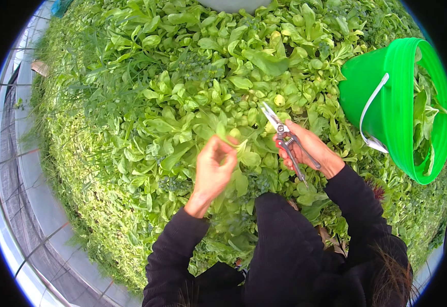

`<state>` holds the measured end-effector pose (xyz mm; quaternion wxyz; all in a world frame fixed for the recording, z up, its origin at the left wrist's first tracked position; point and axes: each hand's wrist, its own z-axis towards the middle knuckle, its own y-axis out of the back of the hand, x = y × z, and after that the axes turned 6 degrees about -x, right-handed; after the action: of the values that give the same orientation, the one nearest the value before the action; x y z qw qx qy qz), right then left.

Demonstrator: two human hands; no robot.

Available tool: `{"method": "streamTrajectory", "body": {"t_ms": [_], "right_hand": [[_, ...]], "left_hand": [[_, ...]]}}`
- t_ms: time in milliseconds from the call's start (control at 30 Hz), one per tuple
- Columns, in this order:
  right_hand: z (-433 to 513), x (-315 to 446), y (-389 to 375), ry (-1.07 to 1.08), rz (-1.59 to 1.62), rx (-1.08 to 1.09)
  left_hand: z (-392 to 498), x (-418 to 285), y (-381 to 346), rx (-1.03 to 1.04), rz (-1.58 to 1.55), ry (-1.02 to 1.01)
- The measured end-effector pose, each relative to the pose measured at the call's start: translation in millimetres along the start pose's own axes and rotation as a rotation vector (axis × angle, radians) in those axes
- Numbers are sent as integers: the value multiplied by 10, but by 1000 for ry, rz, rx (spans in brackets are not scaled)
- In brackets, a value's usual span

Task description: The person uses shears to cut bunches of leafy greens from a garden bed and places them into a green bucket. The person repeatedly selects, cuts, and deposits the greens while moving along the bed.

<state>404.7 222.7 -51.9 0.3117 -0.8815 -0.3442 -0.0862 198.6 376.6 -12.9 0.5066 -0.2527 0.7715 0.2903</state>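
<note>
Between the thumb and fingertips of my left hand (pixel 215 161) is a small green leafy sprig (pixel 226 137), slightly blurred. My right hand (pixel 310 147) holds a pair of pruning snips (pixel 283 135) with red and grey handles and a visible spring. Their narrow metal blades point up and to the left, over the plants. Both hands hover above a dense bed of low leafy greens (pixel 177 122). A gap separates the snips from the sprig.
At the right a bright green plastic bucket (pixel 373 92) lies tilted, its mouth facing right, with cut leaves (pixel 424 111) inside. Its white handle (pixel 371 105) hangs down. A dark red plant (pixel 376 188) grows by my right sleeve. Plastic sheeting (pixel 43 192) borders the left side.
</note>
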Motion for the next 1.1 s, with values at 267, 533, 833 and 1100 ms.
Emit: {"method": "streamTrajectory", "body": {"t_ms": [267,533,833,1100], "right_hand": [[827,80,-466,-177,-5,191],[1062,48,-634,-207,68,113],[975,24,-547,-131,-38,54],[663,67,-505,-80,-36,198]], "left_hand": [[619,-47,132,-59,859,-287],[1152,153,121,7,1271,-366],[757,317,428,-113,756,-485],[163,-314,651,135,578,-98]]}}
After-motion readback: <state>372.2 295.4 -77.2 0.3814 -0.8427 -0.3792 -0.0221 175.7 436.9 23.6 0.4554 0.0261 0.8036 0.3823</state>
